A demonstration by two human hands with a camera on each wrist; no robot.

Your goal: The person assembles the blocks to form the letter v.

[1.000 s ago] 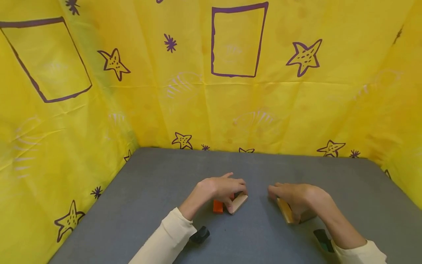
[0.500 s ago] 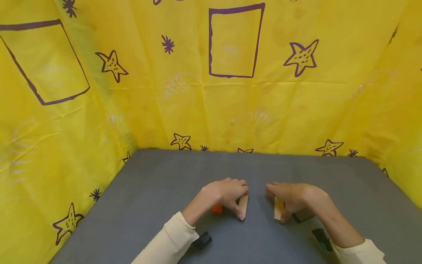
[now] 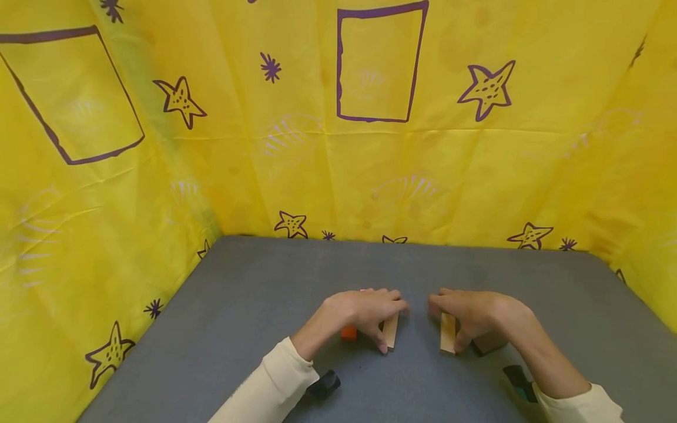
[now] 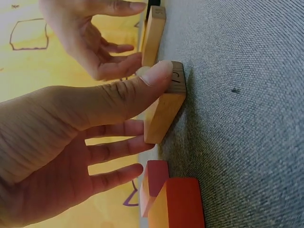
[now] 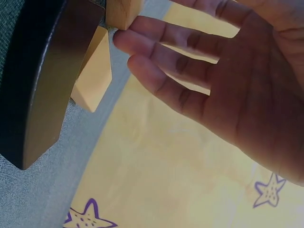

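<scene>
My left hand holds a light wooden block lengthwise. In the left wrist view its thumb presses the marked end of that wooden block, and fingertips meet the other end. Across a narrow gap, my right hand holds a similar wooden block, thumb at the near end, fingers around the far end. The two blocks lie nearly parallel on the grey table. In the right wrist view, fingertips touch a wooden block at the top edge; the thumb is out of sight there.
Left of the left hand are an orange-red block and a pinkish block. Beside the right hand lies a dark brown block; another pale angular block shows near it. A yellow patterned cloth stands behind the grey table.
Over the last second both wooden blocks have turned from slanted to nearly parallel and come closer together. Since half a second ago, only the left fingertips have shifted slightly right.
</scene>
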